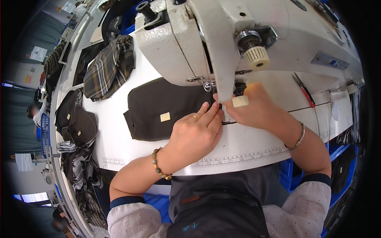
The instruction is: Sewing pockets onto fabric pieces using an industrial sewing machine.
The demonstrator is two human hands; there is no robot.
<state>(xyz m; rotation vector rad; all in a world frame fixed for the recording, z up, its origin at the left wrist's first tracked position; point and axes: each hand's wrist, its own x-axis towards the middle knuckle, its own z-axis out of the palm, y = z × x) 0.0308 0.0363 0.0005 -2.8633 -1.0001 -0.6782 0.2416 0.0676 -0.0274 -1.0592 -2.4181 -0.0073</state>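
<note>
A dark brown fabric piece [152, 103] with a small cream label lies flat under the head of a white sewing machine [180, 51]. My left hand [198, 129], a ring on one finger, rests on its right end with fingers stretched out and pressing down near the needle area. Close beside it, my right hand [254, 107] is bent in from the right, its fingers closed on the fabric's edge by the presser foot. Part of the right fingers is hidden behind the machine head and a cream knob [240, 101]. The needle tip cannot be made out.
Red-handled snips [304, 91] lie right of my right hand. Plaid fabric pieces [109, 71] sit at the back left, and dark labelled pieces [77, 121] hang over the table's left edge. A ruler strip [238, 158] runs along the front edge. Blue crates [291, 174] stand below right.
</note>
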